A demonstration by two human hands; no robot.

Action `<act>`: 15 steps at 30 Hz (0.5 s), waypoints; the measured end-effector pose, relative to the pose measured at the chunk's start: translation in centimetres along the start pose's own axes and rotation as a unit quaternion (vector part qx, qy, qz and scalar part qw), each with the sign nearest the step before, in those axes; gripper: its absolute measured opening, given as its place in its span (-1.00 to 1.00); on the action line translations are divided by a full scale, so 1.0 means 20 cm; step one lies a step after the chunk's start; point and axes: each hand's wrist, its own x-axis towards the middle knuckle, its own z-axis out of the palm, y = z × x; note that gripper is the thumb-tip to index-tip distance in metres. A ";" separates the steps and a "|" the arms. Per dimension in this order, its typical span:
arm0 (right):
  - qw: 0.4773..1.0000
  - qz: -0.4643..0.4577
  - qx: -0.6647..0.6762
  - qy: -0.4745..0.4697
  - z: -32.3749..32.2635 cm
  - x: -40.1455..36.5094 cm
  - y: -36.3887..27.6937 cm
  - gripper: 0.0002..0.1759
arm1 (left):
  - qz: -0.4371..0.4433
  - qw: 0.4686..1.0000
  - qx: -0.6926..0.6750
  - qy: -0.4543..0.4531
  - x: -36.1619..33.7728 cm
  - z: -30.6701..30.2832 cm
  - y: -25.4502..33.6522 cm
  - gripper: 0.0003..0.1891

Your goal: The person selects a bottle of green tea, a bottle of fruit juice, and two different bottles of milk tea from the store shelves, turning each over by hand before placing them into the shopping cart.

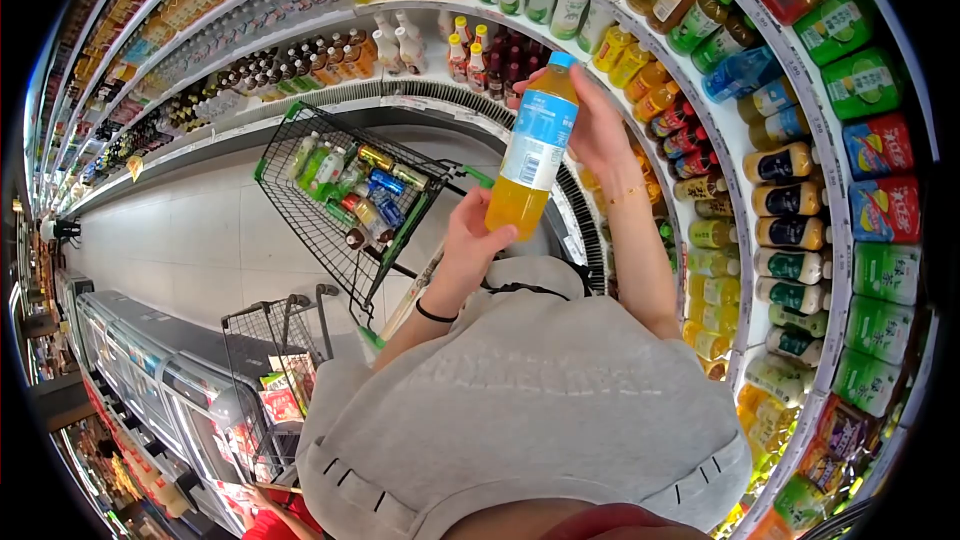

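At the far left, we are seeing long shelves [180,147] curving through the wide view, their pale lips carrying rows of smooth plastic bottles. Nearer on the left, hard-edged cases [150,355] with glassy tops are lining the pale, smooth tiled floor [180,240], and another person's red sleeve [272,524] is showing at the near edge. Beside it, a dark wire cart [255,318] is holding glossy packets [283,398]. Farther off, a black mesh cart with green trim [276,148] is standing between us and the left shelves, blocking part of the floor; rounded bottles [325,168] and shiny metal cans [386,183] are lying jumbled inside it. Our left hand [468,242], a black band circling its wrist, is gripping the base of the yellow-orange bottle [532,152], thumb pressing across its front. That bottle, clear and cylindrical with a blue cap and a blue-and-white label, is tilting in front of our grey, matte sweatshirt [530,340], its cap end leaning right. Our right hand [600,130], wearing a thin bracelet, is holding its upper side, fingers curling partly out of sight behind it. Our hands and bottle are hiding some stock behind them. At the right, more bottles [788,200] are packing curved shelves, and shrink-wrapped packs [885,273] are filling the outer row.
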 end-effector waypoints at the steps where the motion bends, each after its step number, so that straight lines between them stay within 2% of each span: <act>1: 1.000 0.002 0.000 -0.001 -0.01 0.01 0.01 -0.40 | -0.028 0.997 -0.075 -0.012 -0.01 0.03 0.00 -0.55; 2: 0.999 0.025 -0.012 0.023 -0.02 0.03 0.02 -0.41 | -0.055 0.987 -0.150 -0.025 -0.01 0.05 0.02 -0.56; 3: 0.998 0.047 -0.023 0.046 -0.03 0.05 0.03 -0.42 | -0.055 0.987 -0.151 -0.024 -0.02 0.07 0.05 -0.56; 4: 0.997 0.049 -0.023 0.046 -0.04 0.06 0.06 -0.42 | -0.108 0.978 -0.172 -0.053 -0.03 0.09 0.09 -0.49; 5: 0.995 0.089 0.017 0.044 -0.06 0.08 0.10 -0.43 | -0.160 0.964 -0.193 -0.084 -0.04 0.11 0.14 -0.40; 7: 0.982 0.160 0.093 0.036 -0.12 0.12 0.19 -0.53 | -0.194 0.950 -0.228 -0.087 -0.03 0.17 0.23 -0.41; 11: 0.961 0.207 0.169 0.064 -0.22 0.16 0.35 -0.66 | -0.283 0.900 -0.326 -0.052 0.00 0.19 0.30 -0.44; 15: 0.976 0.185 0.104 0.048 -0.12 0.14 0.25 -0.62 | -0.269 0.913 -0.304 -0.042 -0.01 0.17 0.25 -0.48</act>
